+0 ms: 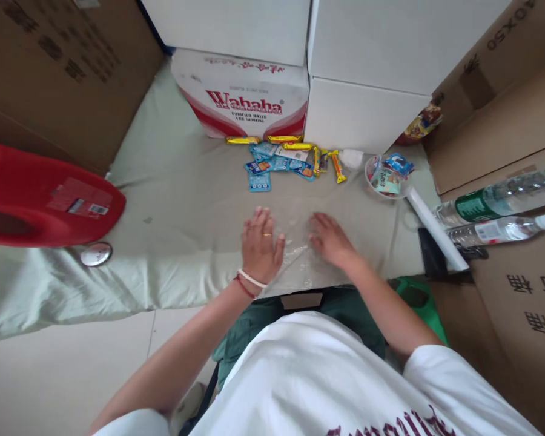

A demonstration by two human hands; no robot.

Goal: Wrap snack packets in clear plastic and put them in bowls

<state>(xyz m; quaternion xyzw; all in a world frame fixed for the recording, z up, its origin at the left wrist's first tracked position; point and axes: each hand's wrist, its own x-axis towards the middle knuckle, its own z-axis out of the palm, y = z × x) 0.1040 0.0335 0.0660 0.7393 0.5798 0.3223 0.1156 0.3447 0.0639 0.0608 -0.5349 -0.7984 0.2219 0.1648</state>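
My left hand lies flat, fingers stretched out, on the left edge of a clear plastic bag spread on the pale green cloth. It wears a ring, with red and white bands at the wrist. My right hand presses flat on the bag's right side. Beyond the bag lies a cluster of several blue snack packets and yellow bars. Neither hand grips anything.
A Wahaha water carton and white boxes stand at the back. A red container lies left, a small round metal lid by it. A clear bowl of snacks, a white roll and two water bottles sit right, among brown cartons.
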